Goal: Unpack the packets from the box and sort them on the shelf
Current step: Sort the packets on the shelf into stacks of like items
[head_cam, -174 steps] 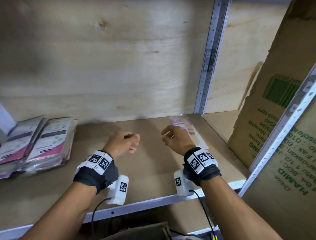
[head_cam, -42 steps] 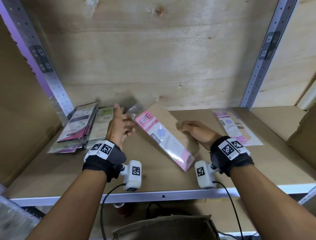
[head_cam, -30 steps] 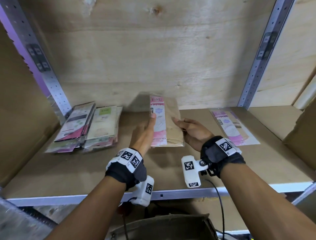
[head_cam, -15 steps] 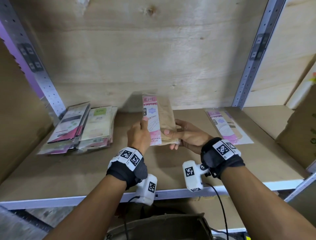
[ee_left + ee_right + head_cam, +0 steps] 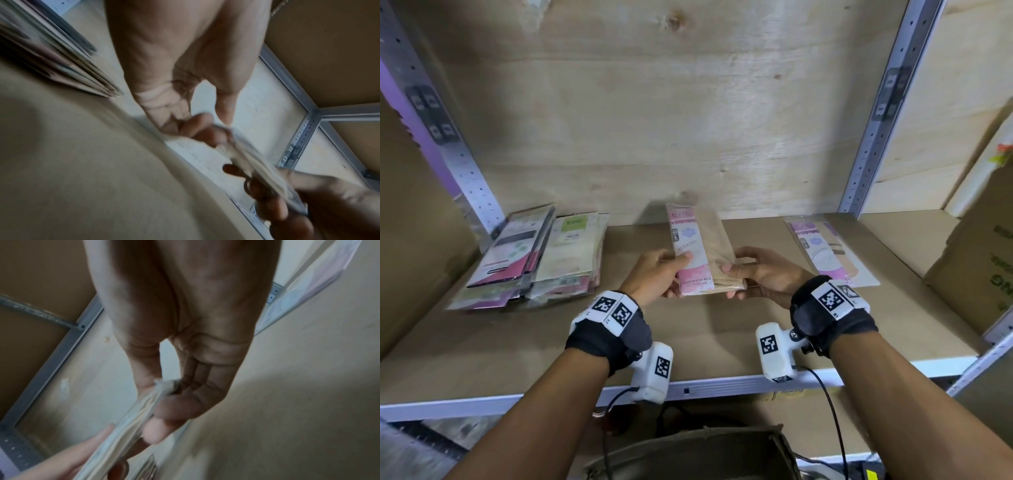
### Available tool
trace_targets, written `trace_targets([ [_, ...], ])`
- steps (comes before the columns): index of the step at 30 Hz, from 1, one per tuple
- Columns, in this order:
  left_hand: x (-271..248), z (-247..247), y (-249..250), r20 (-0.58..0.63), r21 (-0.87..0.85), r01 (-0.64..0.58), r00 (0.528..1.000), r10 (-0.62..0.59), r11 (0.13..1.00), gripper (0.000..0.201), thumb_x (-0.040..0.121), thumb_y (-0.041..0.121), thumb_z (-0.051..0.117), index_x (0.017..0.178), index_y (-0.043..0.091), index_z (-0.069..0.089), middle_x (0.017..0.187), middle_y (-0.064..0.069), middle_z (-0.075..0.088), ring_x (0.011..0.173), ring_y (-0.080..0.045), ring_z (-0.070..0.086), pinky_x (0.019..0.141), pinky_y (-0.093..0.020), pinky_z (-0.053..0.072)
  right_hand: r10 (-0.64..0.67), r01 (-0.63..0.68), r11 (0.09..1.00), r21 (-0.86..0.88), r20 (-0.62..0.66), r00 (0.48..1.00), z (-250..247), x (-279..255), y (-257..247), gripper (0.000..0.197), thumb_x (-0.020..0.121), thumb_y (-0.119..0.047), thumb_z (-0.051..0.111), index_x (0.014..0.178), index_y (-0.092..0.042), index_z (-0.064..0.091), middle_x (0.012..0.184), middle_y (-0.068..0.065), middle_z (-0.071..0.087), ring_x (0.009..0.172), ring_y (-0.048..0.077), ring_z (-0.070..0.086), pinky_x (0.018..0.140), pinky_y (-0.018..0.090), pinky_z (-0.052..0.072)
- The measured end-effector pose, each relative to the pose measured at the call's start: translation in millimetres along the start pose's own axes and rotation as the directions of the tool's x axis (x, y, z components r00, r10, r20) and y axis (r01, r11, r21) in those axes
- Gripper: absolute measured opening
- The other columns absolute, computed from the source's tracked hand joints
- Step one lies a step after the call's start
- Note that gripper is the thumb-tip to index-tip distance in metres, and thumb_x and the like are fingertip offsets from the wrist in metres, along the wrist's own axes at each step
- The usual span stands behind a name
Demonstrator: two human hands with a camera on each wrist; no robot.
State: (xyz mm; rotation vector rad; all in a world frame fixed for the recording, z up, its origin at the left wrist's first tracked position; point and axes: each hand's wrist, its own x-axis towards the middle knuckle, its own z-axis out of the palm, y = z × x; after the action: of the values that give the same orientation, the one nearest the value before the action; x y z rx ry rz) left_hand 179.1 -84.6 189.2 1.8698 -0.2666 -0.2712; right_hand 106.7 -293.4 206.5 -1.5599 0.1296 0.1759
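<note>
A pink and beige packet [image 5: 700,248] is held lengthways above the middle of the wooden shelf [image 5: 524,335]. My left hand [image 5: 664,274] pinches its near left edge with the thumb on top. My right hand [image 5: 750,274] grips its near right corner, thumb above and fingers below. In the left wrist view the blurred packet [image 5: 259,164] shows edge-on between both hands. In the right wrist view the packet [image 5: 131,417] is a thick stack edge pinched by my right hand [image 5: 164,402].
A stack of green and pink packets [image 5: 541,257] lies at the shelf's left. One pink packet [image 5: 825,251] lies flat at the right by the metal upright [image 5: 876,113]. A cardboard box [image 5: 979,260] stands far right. An open box's rim [image 5: 702,445] shows below the shelf.
The packet was turned from slanting to lengthways between both hands and has come slightly lower and nearer over the last second. Both hands have shifted their hold to its near end.
</note>
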Motion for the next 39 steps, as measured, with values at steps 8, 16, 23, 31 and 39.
trace_targets([
  [8,-4.1,19.8,3.4,0.253,-0.003,0.103,0.963,-0.099,0.995,0.033,0.085,0.007,0.076,0.117,0.002,0.068,0.103,-0.02,0.074,0.054,-0.012,0.057,0.05,-0.017,0.049,0.104,-0.15,0.942,-0.301,-0.163,0.981,-19.5,-1.8,8.5,0.05,0.086,-0.005,0.073,0.132,-0.003,0.052,0.094,0.012,0.063,0.074,0.024,0.056,0.057,0.027,0.047],
  [16,6.3,65.3,15.6,0.242,-0.023,0.123,0.964,-0.114,0.992,0.033,0.08,-0.005,0.077,0.112,-0.005,0.065,0.096,-0.014,0.07,0.073,-0.018,0.072,0.064,-0.022,0.061,0.071,-0.259,0.807,-0.531,-0.348,0.935,-59.9,-10.9,13.9,0.044,0.081,-0.019,0.078,0.118,-0.011,0.056,0.117,0.009,0.063,0.1,0.025,0.063,0.084,0.034,0.053],
  [23,16.2,88.3,16.4,0.283,0.015,0.153,0.947,-0.151,0.988,0.041,0.081,-0.009,0.074,0.12,-0.011,0.063,0.114,-0.021,0.07,0.09,-0.026,0.071,0.07,-0.027,0.062,0.066,-0.271,0.787,-0.555,-0.361,0.93,-76.3,-19.2,19.3,0.053,0.077,-0.019,0.081,0.125,-0.011,0.06,0.119,0.006,0.064,0.105,0.024,0.065,0.093,0.037,0.056],
  [31,33.6,103.9,19.7,0.294,-0.091,0.196,0.942,-0.162,0.976,0.019,0.079,-0.012,0.074,0.089,0.002,0.068,0.091,-0.013,0.073,0.067,-0.016,0.074,0.059,-0.022,0.06,-0.024,-0.256,0.754,-0.605,-0.416,0.909,-89.3,-23.9,22.2,0.042,0.084,-0.013,0.072,0.124,-0.01,0.063,0.121,0.007,0.063,0.114,0.023,0.06,0.1,0.034,0.05],
  [39,47.9,112.9,21.7,0.327,-0.136,0.206,0.933,-0.152,0.969,0.019,0.079,-0.004,0.078,0.091,0.006,0.069,0.081,-0.007,0.078,0.073,-0.018,0.076,0.06,-0.023,0.06,-0.075,-0.23,0.74,-0.632,-0.418,0.906,-99.1,-24.9,23.0,0.036,0.089,-0.015,0.066,0.124,-0.012,0.066,0.122,0.005,0.065,0.116,0.019,0.059,0.098,0.025,0.046],
])
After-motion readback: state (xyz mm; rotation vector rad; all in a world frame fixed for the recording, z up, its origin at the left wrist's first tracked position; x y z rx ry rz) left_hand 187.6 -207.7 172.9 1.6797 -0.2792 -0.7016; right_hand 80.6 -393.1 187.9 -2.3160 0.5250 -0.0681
